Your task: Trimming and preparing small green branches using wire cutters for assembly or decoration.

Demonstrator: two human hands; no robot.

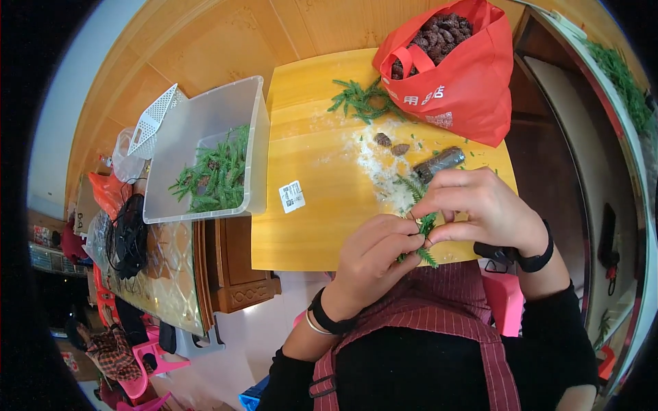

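Close together over the near right part of the yellow table, both my hands work on one green artificial pine sprig (426, 225). My left hand (373, 257) pinches it from the left, fingers curled. Thumb and forefinger of my right hand (480, 209) close on it from the right. My fingers hide much of its stem. Just beyond them lies a dark roll in shiny wrap (439, 164), its kind unclear. Two small pine cones (382, 140) rest near white powder (384, 168) scattered on the tabletop.
A red bag (473, 89) full of pine cones (442, 38) stands at the far right. Beside it lies another green sprig (363, 101). To the left is a clear plastic bin (257, 151) holding green sprigs (219, 171). A white label (291, 196) lies on the yellow table (308, 240).
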